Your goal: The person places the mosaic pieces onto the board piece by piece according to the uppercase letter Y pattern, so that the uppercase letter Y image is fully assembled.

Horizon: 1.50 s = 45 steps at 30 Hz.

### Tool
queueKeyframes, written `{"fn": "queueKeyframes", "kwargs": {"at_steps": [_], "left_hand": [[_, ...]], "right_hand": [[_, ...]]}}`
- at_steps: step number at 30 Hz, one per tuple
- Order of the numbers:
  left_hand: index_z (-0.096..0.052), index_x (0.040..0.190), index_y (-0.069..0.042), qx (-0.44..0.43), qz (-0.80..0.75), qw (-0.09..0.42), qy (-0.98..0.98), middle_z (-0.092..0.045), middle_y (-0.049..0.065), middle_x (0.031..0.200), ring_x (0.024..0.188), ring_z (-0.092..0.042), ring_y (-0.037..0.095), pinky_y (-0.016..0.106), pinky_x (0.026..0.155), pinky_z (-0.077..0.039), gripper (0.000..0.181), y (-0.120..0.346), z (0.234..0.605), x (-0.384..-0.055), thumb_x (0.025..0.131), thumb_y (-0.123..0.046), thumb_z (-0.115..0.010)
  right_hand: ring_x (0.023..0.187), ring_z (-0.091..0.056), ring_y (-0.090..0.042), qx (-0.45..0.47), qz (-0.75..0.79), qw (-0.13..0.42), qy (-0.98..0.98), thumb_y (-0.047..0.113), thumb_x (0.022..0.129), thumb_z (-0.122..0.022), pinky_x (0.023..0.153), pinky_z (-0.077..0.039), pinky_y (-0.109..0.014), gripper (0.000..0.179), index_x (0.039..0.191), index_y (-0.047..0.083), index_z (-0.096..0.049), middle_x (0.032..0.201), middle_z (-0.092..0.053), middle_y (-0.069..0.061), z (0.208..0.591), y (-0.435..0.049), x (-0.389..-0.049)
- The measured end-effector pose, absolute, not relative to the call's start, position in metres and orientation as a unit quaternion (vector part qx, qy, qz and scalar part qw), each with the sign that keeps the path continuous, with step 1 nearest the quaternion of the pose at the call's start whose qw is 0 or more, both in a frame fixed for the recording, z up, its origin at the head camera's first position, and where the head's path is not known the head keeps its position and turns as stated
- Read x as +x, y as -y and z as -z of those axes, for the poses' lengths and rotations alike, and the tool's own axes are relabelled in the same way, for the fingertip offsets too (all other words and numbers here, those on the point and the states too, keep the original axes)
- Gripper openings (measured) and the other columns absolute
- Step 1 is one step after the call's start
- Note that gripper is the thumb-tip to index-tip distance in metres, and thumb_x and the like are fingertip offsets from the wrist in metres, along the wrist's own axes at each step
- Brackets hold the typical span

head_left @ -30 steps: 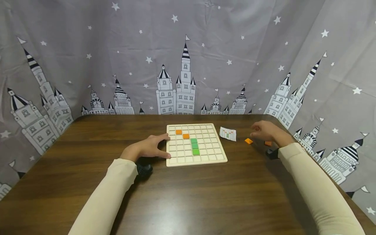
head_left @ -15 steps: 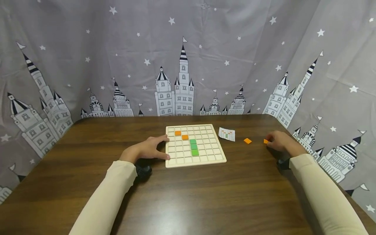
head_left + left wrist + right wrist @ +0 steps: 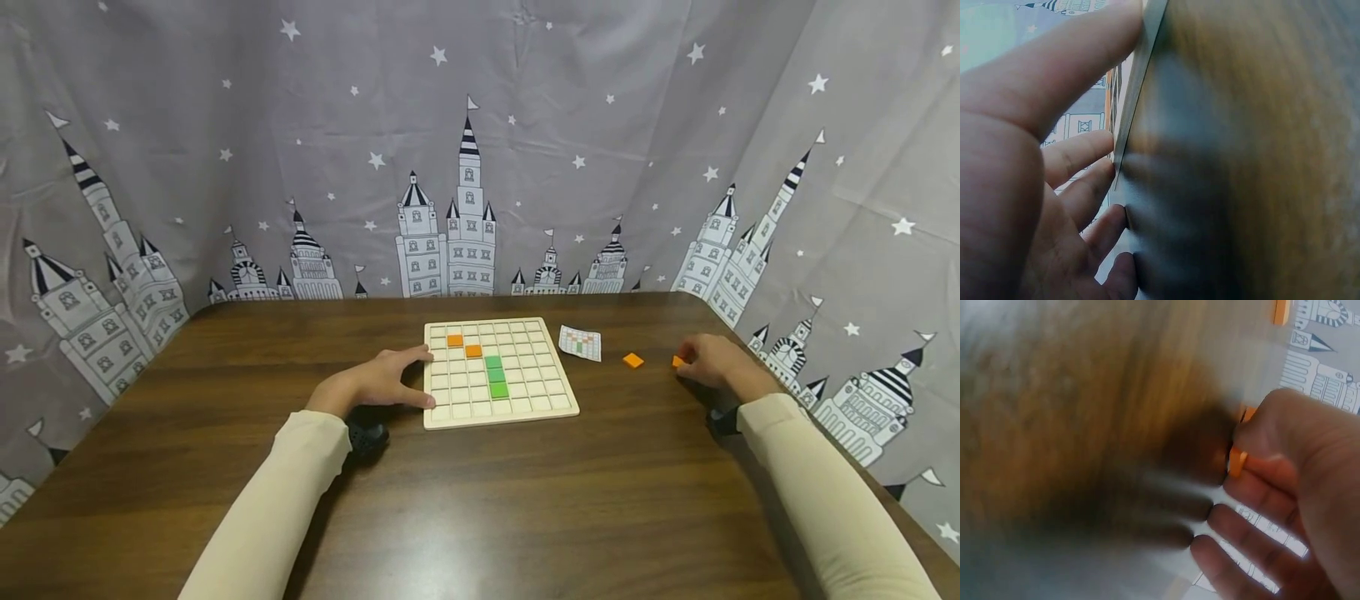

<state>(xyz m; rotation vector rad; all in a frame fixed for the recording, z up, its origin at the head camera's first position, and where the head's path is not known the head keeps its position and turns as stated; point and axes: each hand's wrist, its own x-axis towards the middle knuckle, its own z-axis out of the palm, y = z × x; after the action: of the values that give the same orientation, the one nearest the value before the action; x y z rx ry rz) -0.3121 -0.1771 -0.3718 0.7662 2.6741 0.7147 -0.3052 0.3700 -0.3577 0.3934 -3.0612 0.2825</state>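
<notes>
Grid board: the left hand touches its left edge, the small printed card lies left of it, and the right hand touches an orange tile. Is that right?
Not quite: the head view shows the small printed card right of the grid board. The left hand does touch its left edge, and the right hand touches an orange tile.

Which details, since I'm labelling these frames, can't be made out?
Head view: part of the far-right orange tile, hidden by the right hand.
Head view: exact print on the paper card, too small.
Left wrist view: squares of the board, seen edge-on.
Right wrist view: grain of the tabletop, blurred.
</notes>
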Motion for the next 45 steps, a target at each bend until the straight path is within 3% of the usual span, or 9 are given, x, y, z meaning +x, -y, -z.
{"fn": "queueKeyframes", "kwargs": {"at_steps": [5,17,31,38,45], "left_hand": [[-0.041,0.153,-0.007,0.264,-0.247,0.137,-0.922,-0.031,0.018,0.161,0.145,-0.023,0.044,0.062,0.114,-0.022,0.089,0.177,0.372,-0.313,0.084,-0.049,-0.080],[-0.040,0.154,-0.007,0.257,-0.249,0.142,-0.923,-0.029,0.017,0.162,0.147,-0.021,0.043,0.061,0.115,-0.021,0.090,0.177,0.371,-0.312,0.084,-0.049,-0.080],[-0.039,0.155,-0.010,0.249,-0.246,0.139,-0.926,-0.034,0.017,0.160,0.146,-0.023,0.042,0.060,0.115,-0.022,0.092,0.178,0.372,-0.313,0.083,-0.050,-0.080],[-0.040,0.154,-0.008,0.253,-0.251,0.137,-0.924,-0.034,0.017,0.160,0.146,-0.023,0.042,0.060,0.115,-0.023,0.090,0.179,0.370,-0.310,0.085,-0.047,-0.080],[-0.038,0.155,-0.009,0.248,-0.251,0.139,-0.925,-0.033,0.016,0.161,0.146,-0.023,0.041,0.059,0.115,-0.022,0.091,0.178,0.370,-0.309,0.085,-0.047,-0.080]], "right_hand": [[0.074,-0.059,-0.026,0.129,-0.115,0.041,0.984,0.016,0.082,-0.074,0.072,-0.050,-0.047,0.016,0.088,0.002,-0.069,0.079,-0.065,-0.004,0.358,-0.371,-0.307],[0.080,-0.063,-0.028,0.155,-0.131,0.062,0.977,0.015,0.083,-0.073,0.075,-0.052,-0.049,0.020,0.097,0.000,-0.072,0.089,-0.069,-0.010,0.336,-0.334,-0.320],[0.090,-0.061,-0.028,0.194,-0.137,0.048,0.970,0.012,0.086,-0.068,0.084,-0.051,-0.047,0.024,0.105,0.000,-0.073,0.098,-0.068,-0.011,0.317,-0.242,-0.346],[0.089,-0.061,-0.024,0.278,-0.126,0.034,0.952,0.011,0.087,-0.071,0.082,-0.052,-0.041,0.018,0.103,0.003,-0.074,0.096,-0.068,-0.007,0.318,-0.181,-0.360],[0.097,-0.062,-0.025,0.323,-0.088,0.014,0.942,0.015,0.089,-0.075,0.087,-0.051,-0.039,0.020,0.106,0.006,-0.072,0.104,-0.067,-0.007,0.330,-0.137,-0.370]]}}
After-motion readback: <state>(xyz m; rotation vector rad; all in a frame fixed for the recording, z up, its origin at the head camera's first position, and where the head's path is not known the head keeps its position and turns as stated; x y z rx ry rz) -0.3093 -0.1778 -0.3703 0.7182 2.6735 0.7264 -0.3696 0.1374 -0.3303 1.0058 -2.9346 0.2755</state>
